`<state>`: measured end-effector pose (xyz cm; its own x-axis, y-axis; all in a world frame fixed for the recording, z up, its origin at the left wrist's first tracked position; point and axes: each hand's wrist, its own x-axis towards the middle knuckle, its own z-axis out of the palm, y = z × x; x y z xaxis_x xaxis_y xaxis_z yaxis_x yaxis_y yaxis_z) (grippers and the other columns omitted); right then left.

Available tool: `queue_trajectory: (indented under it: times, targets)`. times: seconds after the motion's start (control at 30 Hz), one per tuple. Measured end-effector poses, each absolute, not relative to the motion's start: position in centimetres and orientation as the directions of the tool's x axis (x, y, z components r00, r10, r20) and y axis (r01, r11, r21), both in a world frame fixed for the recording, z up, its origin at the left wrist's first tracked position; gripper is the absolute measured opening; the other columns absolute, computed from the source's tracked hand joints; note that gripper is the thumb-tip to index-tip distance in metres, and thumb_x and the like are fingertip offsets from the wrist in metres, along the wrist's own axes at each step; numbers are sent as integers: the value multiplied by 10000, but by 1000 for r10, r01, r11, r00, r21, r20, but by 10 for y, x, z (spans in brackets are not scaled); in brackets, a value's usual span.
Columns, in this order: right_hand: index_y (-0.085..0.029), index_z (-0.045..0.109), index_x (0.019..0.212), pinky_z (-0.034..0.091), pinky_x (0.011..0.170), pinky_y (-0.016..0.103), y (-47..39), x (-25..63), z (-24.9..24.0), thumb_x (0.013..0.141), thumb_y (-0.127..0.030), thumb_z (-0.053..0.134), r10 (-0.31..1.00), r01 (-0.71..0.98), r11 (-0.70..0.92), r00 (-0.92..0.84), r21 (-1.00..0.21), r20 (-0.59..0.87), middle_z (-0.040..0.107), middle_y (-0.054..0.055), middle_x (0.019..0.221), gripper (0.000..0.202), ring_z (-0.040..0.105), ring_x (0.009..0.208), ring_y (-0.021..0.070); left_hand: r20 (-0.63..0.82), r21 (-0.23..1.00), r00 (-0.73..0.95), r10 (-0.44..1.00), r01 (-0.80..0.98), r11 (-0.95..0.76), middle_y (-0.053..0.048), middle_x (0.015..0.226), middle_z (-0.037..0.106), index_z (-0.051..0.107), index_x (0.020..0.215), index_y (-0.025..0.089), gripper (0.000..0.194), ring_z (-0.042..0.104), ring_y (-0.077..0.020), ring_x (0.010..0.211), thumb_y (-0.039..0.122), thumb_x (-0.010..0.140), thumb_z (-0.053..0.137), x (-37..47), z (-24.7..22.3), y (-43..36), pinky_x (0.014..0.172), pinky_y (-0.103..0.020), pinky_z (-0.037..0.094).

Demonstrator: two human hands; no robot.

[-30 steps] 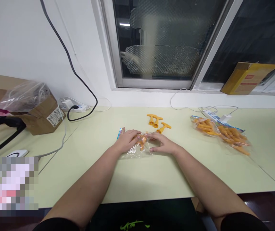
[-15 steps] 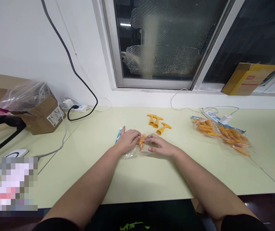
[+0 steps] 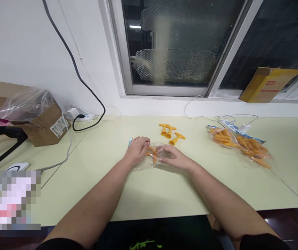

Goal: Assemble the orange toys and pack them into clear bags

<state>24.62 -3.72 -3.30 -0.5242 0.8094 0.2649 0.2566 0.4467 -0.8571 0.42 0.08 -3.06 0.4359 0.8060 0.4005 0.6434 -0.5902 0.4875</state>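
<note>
A clear plastic bag (image 3: pixel 145 166) with orange T-shaped pieces (image 3: pixel 154 158) inside lies on the pale green table (image 3: pixel 159 198). My left hand (image 3: pixel 138 151) is closed on the bag's left part, over its blue printed end. At the bag's right edge my right hand (image 3: pixel 173 157) has its thumb and fingers curved round the clear film. Just beyond the hands three loose yellow-orange T-shaped pieces (image 3: pixel 170 132) lie on the table.
Filled bags of orange pieces (image 3: pixel 251 147) lie at the right, by a white power strip (image 3: pixel 227 124). A cardboard box (image 3: pixel 47 128), a black cable (image 3: pixel 76 69) and another power strip are at the left. A yellow carton (image 3: pixel 271 85) leans on the window.
My left hand has shifted slightly and covers more of the bag's blue end. The bag and the orange pieces in it have turned a little, and my right hand has closed nearer to the bag.
</note>
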Motion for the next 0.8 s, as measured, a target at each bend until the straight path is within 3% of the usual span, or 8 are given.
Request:
queue_trajectory:
  times: [0.1,0.3,0.4,0.53,0.63,0.7,0.8]
  targets:
    - [-213,698,895,414,1114,486,-34,241,-39,900,-504,667,871,228,372,-420,-900,254,666,101,1285,292,594,1247,271,343,505,504,793,612,-608,-68,1124,666,584,1151,232,328,619,-233,1054,393,1030,326,5,-31,-1,971,-400,465]
    - [-215,668,900,435,1102,465,-28,249,-41,885,-555,663,899,-103,115,-412,-988,148,602,106,1421,340,538,1346,281,266,516,512,817,640,-569,-62,1305,629,526,1321,249,389,583,-252,1195,432,1033,338,3,-39,3,1028,-422,443]
    - [-212,661,872,452,1073,479,-27,255,-38,881,-583,643,897,-106,156,-400,-982,186,610,117,1406,371,512,1365,298,246,522,517,820,643,-561,-54,1334,619,522,1339,260,395,572,-251,1224,426,1039,326,1,-42,5,1053,-428,433]
    - [-224,660,863,463,1035,489,-16,274,-44,949,-527,542,902,177,425,-167,-888,399,686,106,1209,336,621,1165,273,230,545,491,841,651,-529,-64,1319,629,535,1323,253,396,586,-257,1202,429,1037,327,-2,-43,7,1035,-432,451]
    - [-240,674,1048,417,1086,499,2,297,-60,975,-394,465,848,458,489,-53,-742,527,669,104,1190,270,580,1202,274,222,568,479,849,644,-512,-72,1339,623,524,1338,245,410,579,-259,1222,442,1035,329,-2,-44,7,1039,-433,454]
    - [-242,636,1226,354,1138,533,14,313,-72,929,-296,472,853,622,454,-97,-638,512,619,102,1318,343,501,1307,286,223,578,473,852,640,-507,-73,1356,616,518,1347,244,419,569,-260,1245,450,1034,329,-3,-45,7,1048,-432,452]
    - [-239,629,1296,277,1173,566,24,330,-82,828,-188,535,920,804,328,-153,-496,360,576,102,1388,480,414,1376,325,232,585,472,850,631,-510,-75,1351,622,527,1343,244,424,571,-257,1250,450,1033,324,-3,-46,8,1052,-427,456]
